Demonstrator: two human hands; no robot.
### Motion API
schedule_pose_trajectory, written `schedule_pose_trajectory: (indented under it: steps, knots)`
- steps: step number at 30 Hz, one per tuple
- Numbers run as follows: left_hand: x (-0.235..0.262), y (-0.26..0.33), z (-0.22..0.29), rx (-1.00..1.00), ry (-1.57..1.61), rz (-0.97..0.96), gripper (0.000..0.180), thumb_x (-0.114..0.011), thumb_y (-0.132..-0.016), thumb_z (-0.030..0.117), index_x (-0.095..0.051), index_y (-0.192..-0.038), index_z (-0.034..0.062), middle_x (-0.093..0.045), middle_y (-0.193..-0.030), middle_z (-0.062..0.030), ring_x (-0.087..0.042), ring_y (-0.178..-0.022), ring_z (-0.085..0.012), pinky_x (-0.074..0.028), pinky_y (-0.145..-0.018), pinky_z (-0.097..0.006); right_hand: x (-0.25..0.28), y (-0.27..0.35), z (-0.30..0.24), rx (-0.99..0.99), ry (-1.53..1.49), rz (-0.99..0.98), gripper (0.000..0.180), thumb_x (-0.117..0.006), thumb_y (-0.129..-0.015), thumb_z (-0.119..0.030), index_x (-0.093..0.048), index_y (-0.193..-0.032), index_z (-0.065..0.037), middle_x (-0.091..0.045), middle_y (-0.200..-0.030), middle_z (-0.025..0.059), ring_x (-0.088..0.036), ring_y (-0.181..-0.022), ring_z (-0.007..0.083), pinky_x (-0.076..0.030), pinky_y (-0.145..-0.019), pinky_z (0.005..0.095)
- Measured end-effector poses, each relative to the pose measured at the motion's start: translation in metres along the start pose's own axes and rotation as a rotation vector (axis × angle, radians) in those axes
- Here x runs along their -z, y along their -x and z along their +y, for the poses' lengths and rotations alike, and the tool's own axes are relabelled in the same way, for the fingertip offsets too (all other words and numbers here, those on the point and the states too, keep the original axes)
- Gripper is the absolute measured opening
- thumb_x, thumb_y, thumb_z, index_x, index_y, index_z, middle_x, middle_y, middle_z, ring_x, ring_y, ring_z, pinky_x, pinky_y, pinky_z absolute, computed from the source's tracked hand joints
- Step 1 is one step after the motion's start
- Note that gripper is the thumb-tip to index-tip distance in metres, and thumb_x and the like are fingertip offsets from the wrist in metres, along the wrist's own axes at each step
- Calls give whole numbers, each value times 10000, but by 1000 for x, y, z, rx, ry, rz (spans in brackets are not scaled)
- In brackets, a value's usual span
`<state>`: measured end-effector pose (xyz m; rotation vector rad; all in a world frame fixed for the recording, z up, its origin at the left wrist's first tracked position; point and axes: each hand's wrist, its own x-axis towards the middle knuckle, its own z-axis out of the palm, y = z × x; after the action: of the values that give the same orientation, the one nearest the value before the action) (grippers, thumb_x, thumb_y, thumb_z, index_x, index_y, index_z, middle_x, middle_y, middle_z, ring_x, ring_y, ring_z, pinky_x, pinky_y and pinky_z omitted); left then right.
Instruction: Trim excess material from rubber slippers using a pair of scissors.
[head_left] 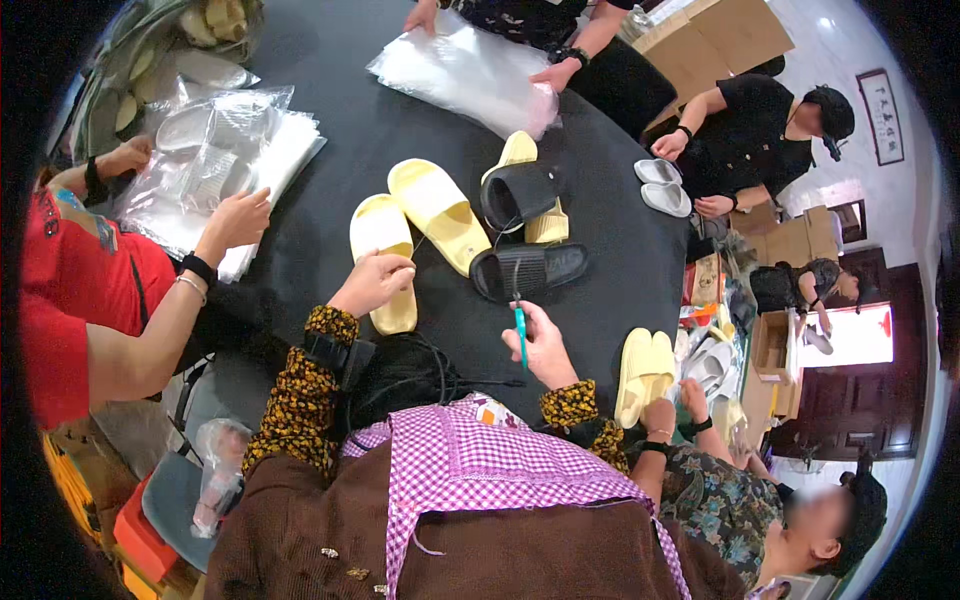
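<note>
My left hand (372, 285) is closed at the middle of a pale yellow slipper (381, 228), covering part of it. A second yellow slipper (428, 200) lies just to the right, a thin dark line showing between the two. In my right hand (543, 348) is a slim tool with a teal handle (521, 335) and a thin dark tip. That tip overlaps a black slipper (555, 265) on the dark table. Farther off, another black slipper (520, 196) rests across a yellow slipper (519, 148).
At the left, a person in red handles bagged grey slippers (215, 175) on plastic bags. Across the dark table (310, 215), another person holds clear bags (465, 75). To the right, people handle white slippers (662, 187) and yellow slippers (645, 372). Black cords (440, 375) lie near my apron.
</note>
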<state>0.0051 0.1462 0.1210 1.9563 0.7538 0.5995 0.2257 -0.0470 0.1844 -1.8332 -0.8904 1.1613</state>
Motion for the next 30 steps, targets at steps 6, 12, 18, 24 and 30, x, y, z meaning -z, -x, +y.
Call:
schedule_pose_trajectory:
  steps: [6,12,18,24,30]
  knots:
    - [2,4,23,26,134,-57,283,-575,-827,219,-638,-964,-20,-658,-857,-143,-603,-888,-274,-452,-824,-366,-17,-15,10,140,-73,-134,557,-635,-749,-35,-391,-1250,-6,-526,-881,58,-532,-786,113,-469,-708,254]
    - [10,-2,59,-115,120,-181,281,-561,-849,181,-595,-1044,-18,-649,-892,-114,-605,-848,-233,-460,-809,-339,-25,-14,1,174,154,-200,613,-652,-728,-44,-378,-1276,-58,-516,-1035,97,-535,-898,152,-474,-785,300]
    - [7,-3,65,-269,-45,-181,212,-562,-824,164,-624,-962,16,-639,-862,-100,-595,-857,-237,-434,-822,-350,-18,-18,9,57,-111,-386,625,-652,-754,-75,-367,-1306,-6,-566,-1037,86,-547,-940,147,-449,-852,292]
    - [12,10,68,-252,-100,-187,174,-570,-826,188,-641,-916,56,-635,-908,-61,-570,-931,-214,-348,-914,-360,-21,-20,-1,-91,-383,-555,601,-649,-767,-100,-385,-1299,-8,-587,-997,83,-567,-915,147,-473,-797,286]
    - [13,16,72,-225,-28,-247,159,-573,-836,181,-650,-912,65,-643,-908,-59,-580,-938,-191,-314,-956,-368,-25,-24,-11,-79,-426,-617,583,-643,-766,-145,-406,-1284,-24,-587,-973,77,-574,-881,154,-490,-705,277]
